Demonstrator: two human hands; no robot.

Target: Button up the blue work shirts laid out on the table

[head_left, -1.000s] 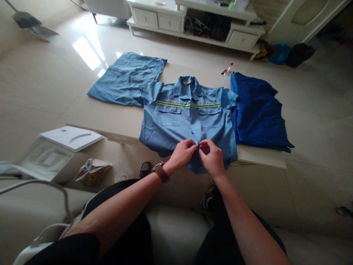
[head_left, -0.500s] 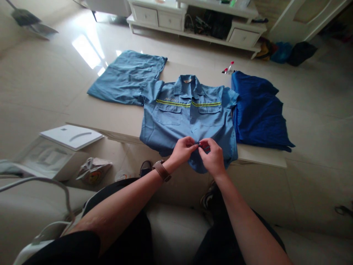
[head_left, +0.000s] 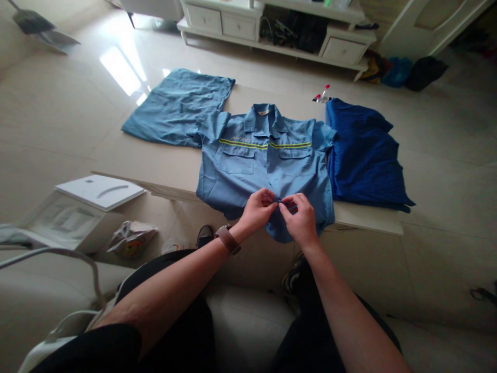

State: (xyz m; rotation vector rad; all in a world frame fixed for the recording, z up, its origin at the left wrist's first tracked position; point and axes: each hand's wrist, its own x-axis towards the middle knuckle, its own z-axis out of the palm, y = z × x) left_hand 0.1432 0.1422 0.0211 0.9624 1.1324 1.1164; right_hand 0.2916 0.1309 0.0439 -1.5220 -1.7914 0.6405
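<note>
A light blue work shirt (head_left: 248,168) with a yellow reflective stripe across the chest lies face up on a low beige table (head_left: 155,163), collar away from me. My left hand (head_left: 257,210), a brown watch on its wrist, pinches the shirt's front placket near the hem. My right hand (head_left: 300,220) pinches the same spot from the other side, fingertips almost touching the left ones. The hem hangs over the table's near edge.
A second light blue garment (head_left: 178,106) lies flat at the table's far left. A dark blue garment (head_left: 363,153) is piled at the right, a small red-and-white object (head_left: 322,96) behind it. A white box (head_left: 83,210) stands on the floor left; a white TV cabinet (head_left: 272,28) stands beyond.
Both hands have crept slightly up the shirt front, staying pinched together on the placket. The view has tilted a little.
</note>
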